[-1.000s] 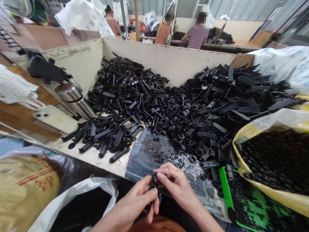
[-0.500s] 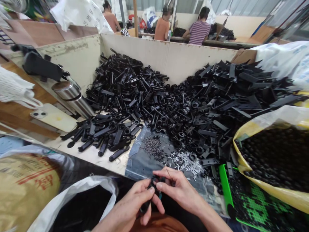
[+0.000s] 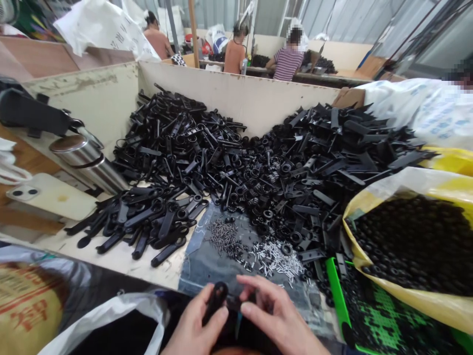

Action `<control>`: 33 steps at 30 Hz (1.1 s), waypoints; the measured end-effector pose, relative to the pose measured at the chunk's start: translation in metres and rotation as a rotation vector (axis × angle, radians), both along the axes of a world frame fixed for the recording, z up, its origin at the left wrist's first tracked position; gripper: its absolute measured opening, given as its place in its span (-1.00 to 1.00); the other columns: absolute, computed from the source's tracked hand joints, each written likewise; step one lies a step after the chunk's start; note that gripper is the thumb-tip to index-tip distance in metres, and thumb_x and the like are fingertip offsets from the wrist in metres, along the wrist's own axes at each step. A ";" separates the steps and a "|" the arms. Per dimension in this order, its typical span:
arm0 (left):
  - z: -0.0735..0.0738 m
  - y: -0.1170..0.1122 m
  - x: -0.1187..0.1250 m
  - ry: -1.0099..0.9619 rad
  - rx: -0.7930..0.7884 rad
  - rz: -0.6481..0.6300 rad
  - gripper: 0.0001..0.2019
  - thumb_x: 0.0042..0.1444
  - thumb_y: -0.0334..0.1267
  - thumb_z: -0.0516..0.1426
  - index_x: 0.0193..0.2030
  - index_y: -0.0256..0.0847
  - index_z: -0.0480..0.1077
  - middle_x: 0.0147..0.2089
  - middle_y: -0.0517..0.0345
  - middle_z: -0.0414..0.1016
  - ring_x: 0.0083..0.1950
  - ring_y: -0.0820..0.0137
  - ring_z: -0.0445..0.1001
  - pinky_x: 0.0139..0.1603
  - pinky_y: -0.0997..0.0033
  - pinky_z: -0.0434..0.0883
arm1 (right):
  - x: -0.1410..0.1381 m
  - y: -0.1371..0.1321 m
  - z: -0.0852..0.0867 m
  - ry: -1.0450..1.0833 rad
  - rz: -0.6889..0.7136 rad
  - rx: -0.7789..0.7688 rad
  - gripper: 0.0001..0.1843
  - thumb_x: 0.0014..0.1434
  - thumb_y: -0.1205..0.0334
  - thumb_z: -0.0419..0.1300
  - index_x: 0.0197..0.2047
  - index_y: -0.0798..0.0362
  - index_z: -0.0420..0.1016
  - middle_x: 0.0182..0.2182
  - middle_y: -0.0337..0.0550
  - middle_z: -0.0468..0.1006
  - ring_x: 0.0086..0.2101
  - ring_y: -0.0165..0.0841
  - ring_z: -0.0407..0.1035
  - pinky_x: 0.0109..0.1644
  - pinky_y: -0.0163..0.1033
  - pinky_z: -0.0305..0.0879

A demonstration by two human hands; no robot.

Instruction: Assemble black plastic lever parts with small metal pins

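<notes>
At the bottom centre my left hand [image 3: 201, 323] is closed around a black plastic part [image 3: 218, 295] whose rounded end points up between thumb and fingers. Just to the right is my right hand [image 3: 275, 313], thumb and fingers curled together. Something dark lies partly hidden in its fingers, and a thin teal piece [image 3: 239, 320] shows below the thumb; I cannot make out what they are. A small gap separates the two hands. Beyond them on a dark mat [image 3: 195, 261] lie small dark screws [image 3: 223, 236] and a heap of silvery pins [image 3: 277, 259].
Long black handle-like parts [image 3: 140, 217] lie at left, with larger heaps of black parts [image 3: 173, 133] behind. A steel flask [image 3: 86, 160] and a phone [image 3: 51, 197] stand left. Right are a green tray [image 3: 336, 291] and a yellow-edged sack [image 3: 354, 236]. An open white sack [image 3: 107, 308] sits front left.
My hands have come apart; before, they met on the black part. The part's rounded end now stands up in my left hand. The view has shifted slightly right and up.
</notes>
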State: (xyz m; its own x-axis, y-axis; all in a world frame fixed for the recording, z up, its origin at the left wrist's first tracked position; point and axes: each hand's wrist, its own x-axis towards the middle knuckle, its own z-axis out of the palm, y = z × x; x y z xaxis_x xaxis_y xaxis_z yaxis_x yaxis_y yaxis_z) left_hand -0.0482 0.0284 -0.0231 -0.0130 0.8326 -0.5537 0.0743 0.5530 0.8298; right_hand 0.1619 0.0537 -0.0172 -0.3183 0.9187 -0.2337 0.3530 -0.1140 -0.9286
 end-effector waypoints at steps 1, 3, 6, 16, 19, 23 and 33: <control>0.003 0.007 0.002 0.124 0.075 0.005 -0.64 0.01 0.02 0.28 -0.12 -0.14 0.49 -0.22 0.07 0.62 -0.22 0.27 0.53 -0.20 0.40 0.38 | 0.007 0.005 0.002 -0.047 -0.041 0.028 -0.67 0.25 0.01 0.21 0.00 -0.06 0.61 -0.37 -0.23 0.51 -0.46 -0.38 0.27 -0.40 -0.30 0.18; 0.011 0.023 0.008 0.328 0.191 -0.124 -0.81 0.10 -0.06 0.19 -0.30 -0.11 0.47 -0.33 0.13 0.61 -0.23 0.22 0.55 -0.18 0.37 0.36 | 0.019 0.015 0.005 -0.172 -0.123 0.121 -0.75 0.29 0.07 0.15 -0.16 -0.01 0.61 -0.46 -0.26 0.46 -0.49 -0.37 0.26 -0.40 -0.29 0.19; 0.022 0.043 0.020 0.502 0.246 -0.326 -0.81 0.22 -0.14 0.06 -0.31 -0.07 0.47 -0.44 0.21 0.57 -0.36 0.27 0.53 -0.30 0.39 0.28 | 0.029 0.027 0.008 -0.321 -0.145 0.274 -0.82 0.32 0.17 0.14 -0.24 -0.01 0.56 -0.42 -0.23 0.49 -0.46 -0.35 0.33 -0.35 -0.27 0.23; 0.021 0.056 0.008 0.719 0.217 -0.319 -0.71 0.25 -0.04 -0.01 -0.34 -0.10 0.43 -0.49 0.19 0.52 -0.38 0.26 0.50 -0.34 0.41 0.25 | 0.009 0.050 0.002 -0.587 0.078 0.437 -0.88 0.36 0.31 0.16 -0.20 -0.03 0.53 -0.26 -0.19 0.54 -0.34 -0.30 0.50 -0.29 -0.28 0.26; 0.018 0.051 0.000 0.651 0.194 -0.262 -0.68 0.24 0.01 0.01 -0.32 -0.11 0.45 -0.46 0.23 0.54 -0.37 0.28 0.51 -0.33 0.43 0.29 | 0.005 0.051 0.004 -0.514 0.068 0.420 -0.85 0.36 0.32 0.15 -0.22 -0.01 0.55 -0.29 -0.19 0.53 -0.36 -0.32 0.47 -0.29 -0.28 0.25; 0.011 0.045 0.002 0.502 0.218 -0.192 -0.67 0.20 0.04 0.08 -0.31 -0.15 0.49 -0.42 0.20 0.57 -0.33 0.29 0.52 -0.28 0.42 0.34 | -0.007 0.047 0.007 -0.222 -0.003 0.294 -0.83 0.31 0.30 0.18 -0.28 0.00 0.60 -0.40 -0.24 0.50 -0.40 -0.37 0.38 -0.31 -0.30 0.22; 0.022 0.047 0.015 -0.209 -0.026 0.170 -0.57 -0.05 0.06 0.34 -0.24 -0.30 0.48 -0.51 0.16 0.54 -0.71 0.67 0.11 -0.65 0.63 -0.16 | -0.045 0.036 -0.002 0.411 -0.235 -0.256 -0.56 0.09 -0.18 0.38 -0.26 0.07 0.60 -0.58 -0.27 0.50 -0.58 -0.46 0.22 -0.51 -0.38 0.11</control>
State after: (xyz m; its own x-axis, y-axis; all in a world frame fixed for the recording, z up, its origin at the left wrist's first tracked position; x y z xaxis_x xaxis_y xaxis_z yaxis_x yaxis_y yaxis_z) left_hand -0.0336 0.0750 -0.0009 -0.0350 0.8136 -0.5803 -0.1929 0.5643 0.8027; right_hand 0.1174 0.0899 -0.0191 -0.2229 0.9064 -0.3588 -0.0961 -0.3867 -0.9172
